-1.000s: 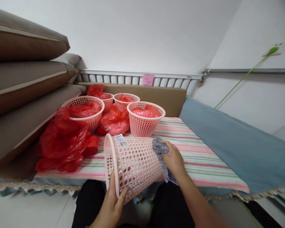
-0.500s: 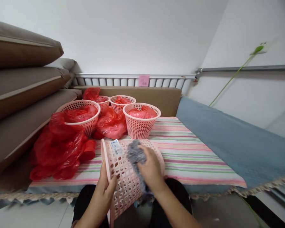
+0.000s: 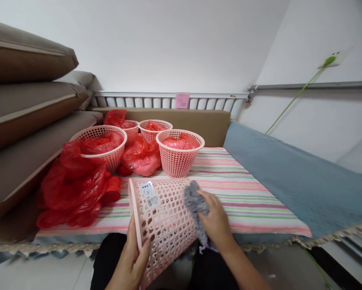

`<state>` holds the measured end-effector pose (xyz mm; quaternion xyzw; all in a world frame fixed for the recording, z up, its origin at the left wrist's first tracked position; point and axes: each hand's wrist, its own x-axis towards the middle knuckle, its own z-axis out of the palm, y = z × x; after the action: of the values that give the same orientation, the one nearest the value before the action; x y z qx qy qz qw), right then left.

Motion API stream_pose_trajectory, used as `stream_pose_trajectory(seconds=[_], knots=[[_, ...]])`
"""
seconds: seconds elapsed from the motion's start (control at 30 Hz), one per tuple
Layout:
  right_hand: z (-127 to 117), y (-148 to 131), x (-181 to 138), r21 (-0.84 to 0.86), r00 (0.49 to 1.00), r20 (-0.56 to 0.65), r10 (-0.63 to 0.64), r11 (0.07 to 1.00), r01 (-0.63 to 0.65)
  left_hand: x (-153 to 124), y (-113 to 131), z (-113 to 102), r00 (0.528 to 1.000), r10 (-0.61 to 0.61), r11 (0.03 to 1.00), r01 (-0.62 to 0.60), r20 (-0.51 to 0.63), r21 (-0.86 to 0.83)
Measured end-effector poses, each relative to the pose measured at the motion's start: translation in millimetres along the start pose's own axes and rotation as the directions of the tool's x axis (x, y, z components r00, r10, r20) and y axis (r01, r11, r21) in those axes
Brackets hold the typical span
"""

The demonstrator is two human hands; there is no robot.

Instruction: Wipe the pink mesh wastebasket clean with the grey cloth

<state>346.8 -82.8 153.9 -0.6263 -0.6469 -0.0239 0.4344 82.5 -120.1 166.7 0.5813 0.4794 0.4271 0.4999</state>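
A pink plastic mesh basket (image 3: 162, 221) lies on its side over my lap, its open rim to the left and a white barcode label (image 3: 149, 193) on its wall. My left hand (image 3: 132, 262) grips the rim from below, fingers curled inside. My right hand (image 3: 214, 221) is closed on a grey cloth (image 3: 194, 205) and presses it against the basket's outer wall near the base.
Several upright pink baskets lined with red plastic bags (image 3: 181, 157) stand on a striped bedsheet (image 3: 247, 201). Loose red bags (image 3: 75, 185) are heaped at the left. Brown cushions (image 3: 26, 104) are stacked far left, a blue blanket (image 3: 289, 173) lies right, and a metal rail (image 3: 168, 96) runs behind.
My right hand slid the grey cloth from the basket's base to its middle, then back toward the base. The basket tilted slightly in my left hand.
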Motion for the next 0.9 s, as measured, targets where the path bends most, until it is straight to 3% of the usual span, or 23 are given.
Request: stream_pose_trajectory(seconds=[0.13,0.23,0.37,0.5,0.63,0.7,0.8,0.9], knots=[[-16,53,-1,-0.097,0.964,-0.046,0.262,0.959,-0.265,-7,6,1,0.999,-0.012,0.995,0.015,0.029,-0.098],[-17,52,-6,-0.097,0.964,-0.045,0.263,0.959,-0.267,1,18,0,0.998,-0.069,0.962,0.068,0.006,-0.263],[-7,15,-8,-0.046,0.994,-0.045,0.099,0.994,-0.101,21,38,0,0.981,-0.193,0.854,0.154,-0.028,-0.496],[3,-25,-5,0.097,1.000,0.019,0.003,0.995,-0.005,28,45,3,0.974,-0.227,0.821,0.176,-0.028,-0.543],[7,-73,1,0.331,0.997,0.070,0.024,0.942,-0.046,19,33,8,0.977,-0.208,0.843,0.156,-0.044,-0.515],[8,-103,5,0.410,0.992,0.103,-0.068,0.912,0.020,16,25,10,0.983,-0.170,0.890,0.124,-0.066,-0.439],[8,-140,13,0.386,0.958,0.180,-0.225,0.912,0.141,15,15,12,0.988,-0.098,0.958,0.061,-0.121,-0.280],[2,-134,24,0.279,0.937,0.278,-0.212,0.951,0.132,12,12,13,0.987,-0.120,0.951,0.084,-0.105,-0.299]])
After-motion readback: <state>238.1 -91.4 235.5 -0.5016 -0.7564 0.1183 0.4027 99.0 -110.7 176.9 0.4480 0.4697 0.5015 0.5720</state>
